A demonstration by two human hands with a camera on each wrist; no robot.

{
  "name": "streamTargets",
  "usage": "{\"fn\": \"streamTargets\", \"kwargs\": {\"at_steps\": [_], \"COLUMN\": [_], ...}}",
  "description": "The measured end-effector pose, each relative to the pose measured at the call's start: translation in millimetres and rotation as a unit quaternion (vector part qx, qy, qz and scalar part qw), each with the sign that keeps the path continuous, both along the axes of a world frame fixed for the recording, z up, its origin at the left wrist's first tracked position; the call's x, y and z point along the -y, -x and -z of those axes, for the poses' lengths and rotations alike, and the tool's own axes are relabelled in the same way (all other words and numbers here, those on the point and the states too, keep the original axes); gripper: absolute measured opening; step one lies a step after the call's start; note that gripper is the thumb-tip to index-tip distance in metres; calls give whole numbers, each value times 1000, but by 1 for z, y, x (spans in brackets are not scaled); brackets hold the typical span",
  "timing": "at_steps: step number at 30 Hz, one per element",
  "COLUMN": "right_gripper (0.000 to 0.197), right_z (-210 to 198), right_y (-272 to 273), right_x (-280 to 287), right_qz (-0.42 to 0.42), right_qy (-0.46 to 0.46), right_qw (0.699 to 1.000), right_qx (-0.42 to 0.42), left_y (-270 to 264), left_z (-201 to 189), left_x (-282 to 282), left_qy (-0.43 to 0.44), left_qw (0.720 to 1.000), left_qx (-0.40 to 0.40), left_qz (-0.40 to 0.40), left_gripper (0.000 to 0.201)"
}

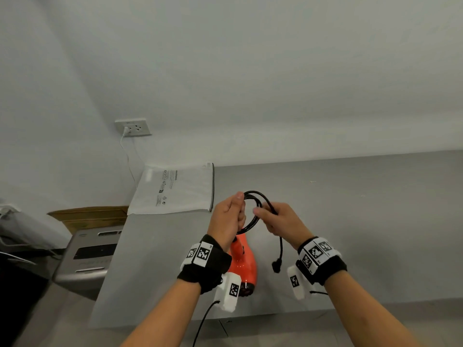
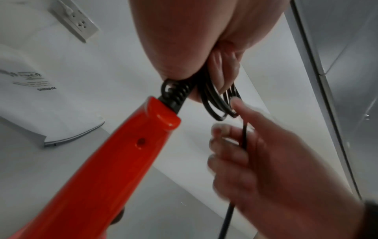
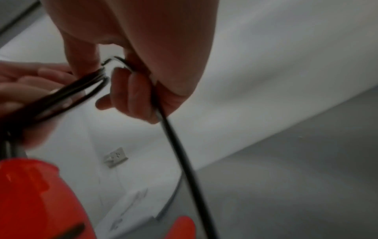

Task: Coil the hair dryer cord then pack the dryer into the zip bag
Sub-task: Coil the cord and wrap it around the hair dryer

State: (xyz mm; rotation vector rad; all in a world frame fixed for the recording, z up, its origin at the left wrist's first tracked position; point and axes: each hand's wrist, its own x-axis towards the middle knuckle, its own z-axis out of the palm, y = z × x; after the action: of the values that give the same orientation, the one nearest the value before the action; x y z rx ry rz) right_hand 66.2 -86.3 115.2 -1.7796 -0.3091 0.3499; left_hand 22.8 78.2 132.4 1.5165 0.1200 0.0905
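Both hands are raised above the grey table [image 1: 350,221]. The looped black cord [image 1: 253,211] is gripped in the curled fingers of the left hand [image 1: 226,219]; the free cord length is pinched by the right hand [image 1: 280,221], and the plug [image 1: 276,266] hangs below it. The orange hair dryer [image 1: 244,261] hangs beneath the left hand, its long axis running toward the wearer. The ribbed strain relief [image 2: 175,93] is resolved only in the left wrist view. The zip bag [image 1: 175,189] lies flat at the table's far left corner.
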Motion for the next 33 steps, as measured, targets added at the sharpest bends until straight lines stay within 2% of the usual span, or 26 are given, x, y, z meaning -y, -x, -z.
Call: {"fn": "streamTargets", "kwargs": {"at_steps": [3,6,8,13,15,17,18,20,22,24,26,28,30,33], "right_gripper": [27,21,21,35,33,32,31,26,21,18,14,10,8,8], "right_z": [50,94,108,99,86,69,60,36,5,-27,-47,-49,-39,-21], "right_y": [8,18,26,35,32,28,28,29,35,40,43,39,32,21], "right_x": [21,36,38,39,37,35,35,34,33,28,20,10,1,-10], "right_qz": [-37,-83,-101,-105,-106,-113,-109,-52,55,120,117,97,75,63], "right_qy": [118,293,350,410,424,411,383,264,115,-8,-65,-52,-2,88], "right_qw": [992,951,930,902,895,900,913,961,989,987,979,972,964,935], "right_qx": [3,44,46,79,95,94,86,61,73,110,155,206,254,337], "left_y": [-6,-9,-10,-13,-14,-16,-16,-17,-18,-18,-18,-18,-17,-16], "left_z": [4,8,8,6,6,6,6,7,7,7,7,7,7,7], "left_x": [-10,-16,-16,-16,-16,-16,-17,-17,-18,-19,-17,-14,-12,-10], "left_qy": [14,5,1,3,2,2,4,7,8,7,3,0,3,-3], "left_qw": [1000,1000,1000,1000,1000,999,999,999,999,999,999,1000,1000,1000], "left_qx": [-10,-15,-17,-13,-14,-14,-15,-14,-15,-14,-12,-11,-12,-17], "left_qz": [-19,-21,-20,-23,-26,-30,-32,-34,-36,-39,-36,-30,-23,-13], "left_gripper": [44,45,45,44,44,44,44,45,45,45,44,44,44,44]}}
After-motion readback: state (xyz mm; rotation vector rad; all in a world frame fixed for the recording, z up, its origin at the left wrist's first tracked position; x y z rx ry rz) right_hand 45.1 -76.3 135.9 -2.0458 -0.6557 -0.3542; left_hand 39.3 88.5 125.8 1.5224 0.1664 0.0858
